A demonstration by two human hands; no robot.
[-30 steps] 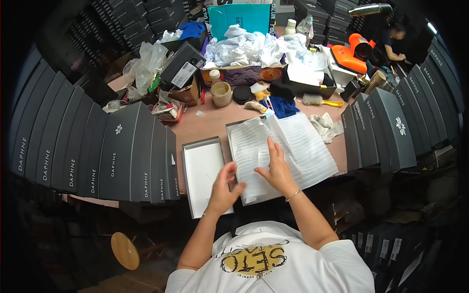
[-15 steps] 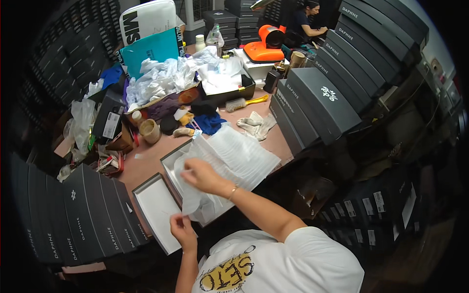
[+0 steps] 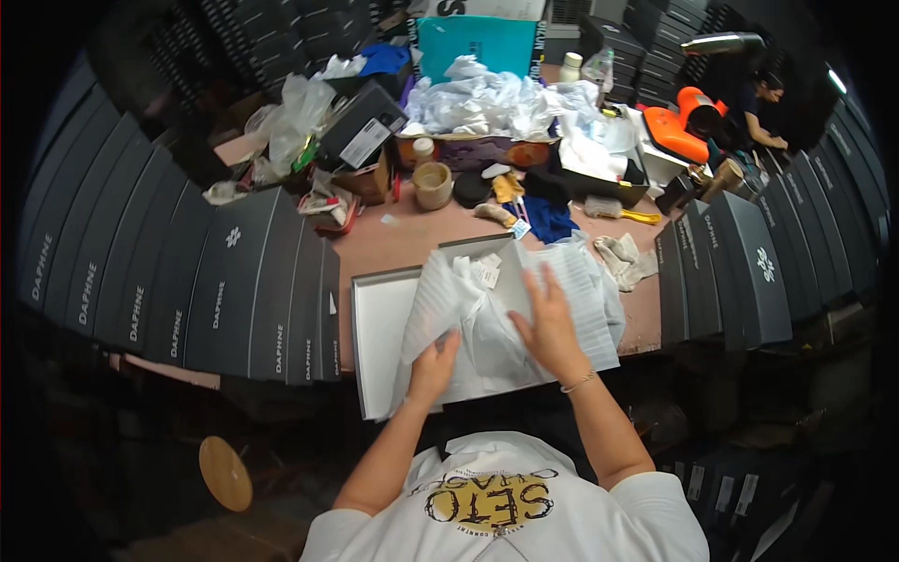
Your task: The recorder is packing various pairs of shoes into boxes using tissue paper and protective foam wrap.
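Note:
An open shoe box (image 3: pixel 468 251) lies on the pinkish table, lined with white striped tissue paper (image 3: pixel 571 290). Its grey lid (image 3: pixel 379 328) lies open-side up just to the left. My left hand (image 3: pixel 433 367) grips the lower left part of a tissue sheet folded over the box. My right hand (image 3: pixel 548 323) rests flat on the tissue in the middle of the box, fingers spread. What lies under the paper is hidden.
Rows of dark grey shoe boxes (image 3: pixel 225 281) stand at the left and others (image 3: pixel 740 267) at the right. The far table holds crumpled plastic bags (image 3: pixel 487 98), a teal carton (image 3: pixel 473 42), a small cup (image 3: pixel 433 183) and rags. Another person (image 3: pixel 763 103) works at the far right.
My left hand has come up from near my body onto the tissue. The left sheet is now folded over the box. The view has swung back to centre.

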